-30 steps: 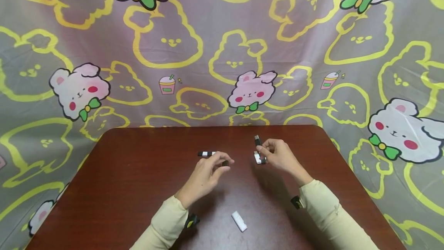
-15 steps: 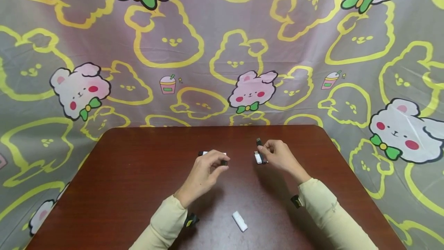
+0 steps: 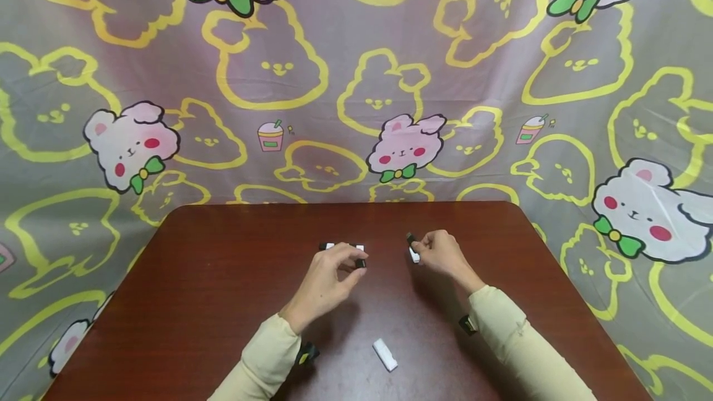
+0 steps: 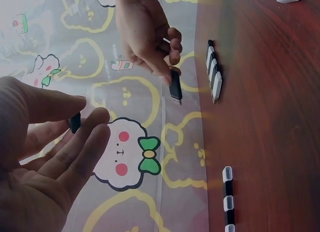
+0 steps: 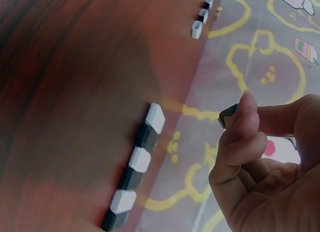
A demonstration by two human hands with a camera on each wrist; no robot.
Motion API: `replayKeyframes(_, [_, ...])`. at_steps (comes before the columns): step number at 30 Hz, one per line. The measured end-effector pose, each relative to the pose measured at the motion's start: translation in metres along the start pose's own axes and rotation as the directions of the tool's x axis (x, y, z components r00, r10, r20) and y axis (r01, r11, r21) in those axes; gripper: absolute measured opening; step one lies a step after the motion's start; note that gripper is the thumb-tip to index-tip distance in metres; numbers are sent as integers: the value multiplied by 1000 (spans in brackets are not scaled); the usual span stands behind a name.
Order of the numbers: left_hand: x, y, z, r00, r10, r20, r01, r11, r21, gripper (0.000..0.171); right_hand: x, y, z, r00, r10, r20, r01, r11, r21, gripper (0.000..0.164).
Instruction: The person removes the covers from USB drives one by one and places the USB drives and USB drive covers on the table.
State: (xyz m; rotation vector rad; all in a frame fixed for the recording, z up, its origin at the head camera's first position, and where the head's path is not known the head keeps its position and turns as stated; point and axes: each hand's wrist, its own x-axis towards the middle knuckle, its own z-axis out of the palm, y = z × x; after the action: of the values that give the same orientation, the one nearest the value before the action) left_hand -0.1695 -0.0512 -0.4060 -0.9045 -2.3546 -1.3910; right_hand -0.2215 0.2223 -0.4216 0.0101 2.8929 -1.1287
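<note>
In the head view my left hand [image 3: 325, 277] pinches a small black cap [image 4: 74, 123] between thumb and fingers, above the table. Over at the right, my right hand [image 3: 445, 255] pinches a black USB stick [image 4: 175, 86] whose metal plug is bare in the left wrist view. Close to that hand is a row of alternating white and black USB sticks [image 5: 140, 159]; the hand hides most of it in the head view. Behind the left hand lies a line of alternating white and black caps [image 4: 228, 174], partly covered by the fingers in the head view.
A white USB stick [image 3: 385, 354] lies alone near the front of the brown table [image 3: 223, 302], between the forearms. A patterned cloth [image 3: 312, 110] hangs behind the table's back edge.
My right hand has come slightly down and nearer with the black USB stick, over the row of sticks. The left hand has shifted slightly left, still pinching the cap.
</note>
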Motion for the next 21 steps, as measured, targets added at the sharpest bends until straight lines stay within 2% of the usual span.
replayKeyframes(5, [0, 1, 0, 1000, -6, 3, 6, 1000, -4, 22, 4, 1, 11, 1000, 20, -9, -20, 1000, -1, 25])
replayKeyframes(10, [-1, 0, 0, 1000, -15, 10, 16, 1000, -14, 21, 8, 7, 22, 999, 53, -8, -53, 998, -24, 32])
replayKeyframes(13, [-1, 0, 1, 1000, -12, 9, 12, 1000, 2, 21, 10, 10, 28, 999, 53, -12, -53, 998, -31, 36])
replayKeyframes(21, [-1, -1, 0, 999, -19, 40, 17, 999, 52, 19, 13, 14, 38, 998, 61, 10, -61, 998, -4, 33])
